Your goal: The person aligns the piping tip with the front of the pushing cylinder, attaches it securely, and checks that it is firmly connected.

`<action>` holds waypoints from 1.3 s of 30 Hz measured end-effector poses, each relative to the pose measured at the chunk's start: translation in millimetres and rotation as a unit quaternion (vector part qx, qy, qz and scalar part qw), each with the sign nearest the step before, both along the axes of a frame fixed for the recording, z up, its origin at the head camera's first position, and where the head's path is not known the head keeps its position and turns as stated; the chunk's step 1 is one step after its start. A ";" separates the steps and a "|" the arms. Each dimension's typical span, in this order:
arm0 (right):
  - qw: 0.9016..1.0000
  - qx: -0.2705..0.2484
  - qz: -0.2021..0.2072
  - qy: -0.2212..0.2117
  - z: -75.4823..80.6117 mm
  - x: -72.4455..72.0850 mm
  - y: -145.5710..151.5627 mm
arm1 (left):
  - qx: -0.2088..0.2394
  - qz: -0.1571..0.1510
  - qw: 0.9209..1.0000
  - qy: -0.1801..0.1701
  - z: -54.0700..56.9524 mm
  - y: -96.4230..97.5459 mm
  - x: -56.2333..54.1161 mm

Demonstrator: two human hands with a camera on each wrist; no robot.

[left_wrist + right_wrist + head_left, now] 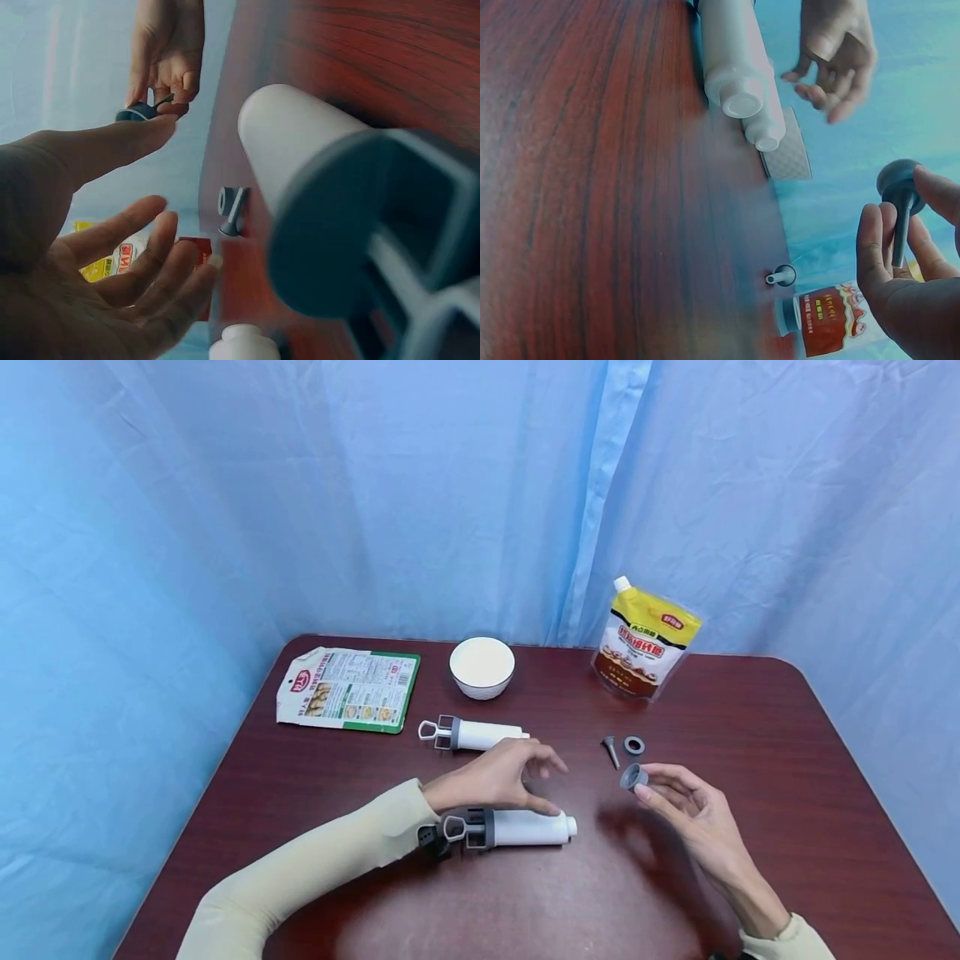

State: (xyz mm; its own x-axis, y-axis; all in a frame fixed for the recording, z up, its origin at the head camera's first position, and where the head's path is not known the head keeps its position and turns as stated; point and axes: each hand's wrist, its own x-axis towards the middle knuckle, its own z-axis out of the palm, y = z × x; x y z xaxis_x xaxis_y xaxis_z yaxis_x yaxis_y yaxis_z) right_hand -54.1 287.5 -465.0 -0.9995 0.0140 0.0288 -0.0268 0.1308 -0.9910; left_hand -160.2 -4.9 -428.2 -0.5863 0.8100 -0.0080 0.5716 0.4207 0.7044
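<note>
My right hand [693, 814] pinches a grey nozzle [633, 777] by its round cap, above the table's right half. In the right wrist view the thin spout of this nozzle [902, 225] hangs between thumb and fingers. My left hand [502, 774] hovers with parted fingers and holds nothing. Just below it lies a white plunger tube [528, 828] with a grey collar and a pull handle. Behind the left hand is a similar white tube [483, 735], partly covered by that hand. A second grey nozzle [611, 752] and a grey ring [633, 745] lie beyond the right hand.
A white bowl [482, 681] stands at the back. To its left lies a flat green and white packet [348, 689]. At the back right a yellow, white and brown spouted pouch [645, 643] stands upright. Blue curtains [450, 502] hang behind the dark red table [465, 910].
</note>
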 end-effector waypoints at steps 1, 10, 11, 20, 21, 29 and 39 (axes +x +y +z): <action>1.000 0.000 0.002 0.001 -0.6 0.2 0.0 | -0.009 -0.002 1.000 0.000 -1.7 -3.1 1.6; 1.000 0.006 0.001 0.004 -1.6 0.1 -1.6 | -0.048 -0.010 0.999 0.018 -18.1 -23.0 12.6; 1.000 0.005 0.001 0.004 -1.3 -0.2 -1.9 | -0.050 -0.010 0.998 0.021 -19.7 -24.9 13.1; 1.000 0.003 0.006 -0.004 -0.5 0.6 -1.8 | -0.052 -0.023 0.998 0.038 -26.9 -39.5 20.8; 1.000 0.007 0.007 -0.009 -0.1 1.0 -1.2 | -0.055 -0.022 0.997 0.039 -27.6 -40.4 22.6; 0.999 0.023 0.018 -0.039 -1.1 4.4 2.6 | -0.075 -0.001 0.997 0.033 -32.1 -46.6 34.7; 0.997 0.049 0.061 -0.023 -14.9 7.3 -0.8 | -0.063 0.007 0.998 0.027 -36.0 -54.9 34.9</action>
State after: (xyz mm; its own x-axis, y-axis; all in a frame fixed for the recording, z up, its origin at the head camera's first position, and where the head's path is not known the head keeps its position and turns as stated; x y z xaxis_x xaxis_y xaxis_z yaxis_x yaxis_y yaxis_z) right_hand -46.7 286.7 -479.9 -0.9939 -0.1081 -0.0214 -0.0036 0.2258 -0.9742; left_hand -125.3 -59.8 -464.2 -0.5995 0.7965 -0.0786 0.6004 0.5125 0.6139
